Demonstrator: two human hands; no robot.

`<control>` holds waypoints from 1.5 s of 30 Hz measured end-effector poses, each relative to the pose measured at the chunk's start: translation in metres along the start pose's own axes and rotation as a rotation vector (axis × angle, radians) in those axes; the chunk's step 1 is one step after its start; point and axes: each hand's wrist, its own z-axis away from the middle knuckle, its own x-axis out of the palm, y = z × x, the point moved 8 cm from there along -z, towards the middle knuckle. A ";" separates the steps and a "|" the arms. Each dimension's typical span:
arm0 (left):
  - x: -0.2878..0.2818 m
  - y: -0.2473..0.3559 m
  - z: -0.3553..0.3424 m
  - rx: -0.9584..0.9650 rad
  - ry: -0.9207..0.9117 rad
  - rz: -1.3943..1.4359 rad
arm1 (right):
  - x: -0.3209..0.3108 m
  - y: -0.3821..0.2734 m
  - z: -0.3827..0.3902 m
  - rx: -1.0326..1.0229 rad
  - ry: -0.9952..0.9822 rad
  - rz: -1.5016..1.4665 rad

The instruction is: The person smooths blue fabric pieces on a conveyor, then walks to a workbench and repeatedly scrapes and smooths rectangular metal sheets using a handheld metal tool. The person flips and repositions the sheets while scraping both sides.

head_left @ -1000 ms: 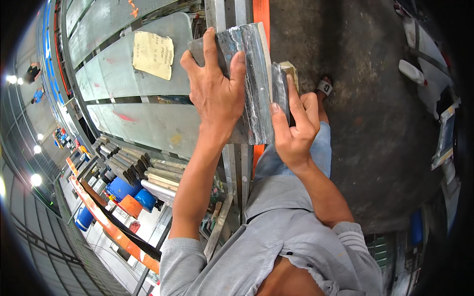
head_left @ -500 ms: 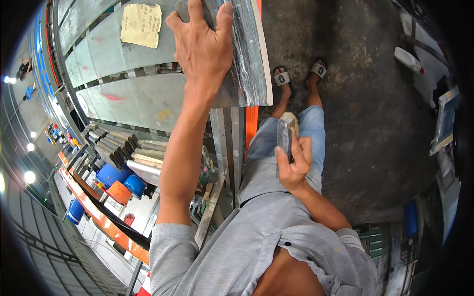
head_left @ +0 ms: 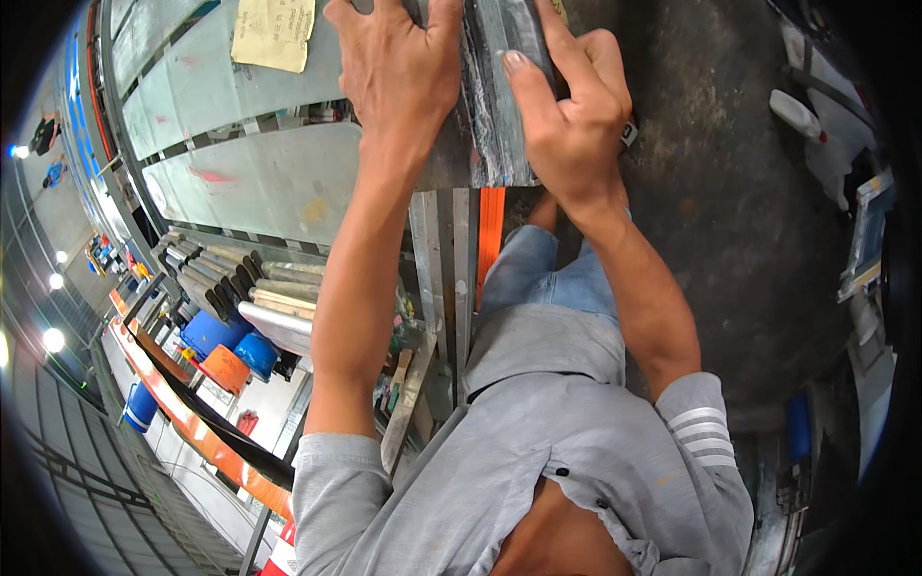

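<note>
A grey-streaked board (head_left: 485,130) lies at the top edge of the rack of pale panels (head_left: 250,168). My left hand (head_left: 394,77) rests on the board's left part with fingers spread and bent, the tips cut off by the frame. My right hand (head_left: 576,125) grips a grey block (head_left: 528,29) on the board's right part, index finger stretched along it, thumb across it. A torn beige paper sheet (head_left: 269,34) lies on the panels left of my left hand.
An orange strip (head_left: 490,240) runs below the board. Lower left are wooden-handled tools (head_left: 283,293), blue containers (head_left: 254,355) and an orange container (head_left: 226,370). A white bottle (head_left: 795,113) and leaning framed pieces (head_left: 864,235) are at the right. Small distant figures show at far left.
My right hand has left the board, dropped low with the block, and come back up onto the board. The board and my left hand sit higher in the picture than a second ago.
</note>
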 end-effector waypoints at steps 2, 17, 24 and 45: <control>-0.001 -0.001 -0.005 -0.014 0.024 0.006 | -0.010 -0.002 0.028 0.043 -0.032 -0.009; 0.008 -0.017 0.003 -0.084 -0.008 -0.052 | 0.010 0.015 -0.013 0.024 -0.002 -0.013; 0.006 -0.013 0.004 -0.079 -0.031 -0.030 | 0.008 0.004 -0.021 0.047 -0.002 -0.063; 0.008 -0.016 -0.001 -0.069 -0.050 -0.054 | 0.027 0.015 -0.081 0.034 -0.013 0.079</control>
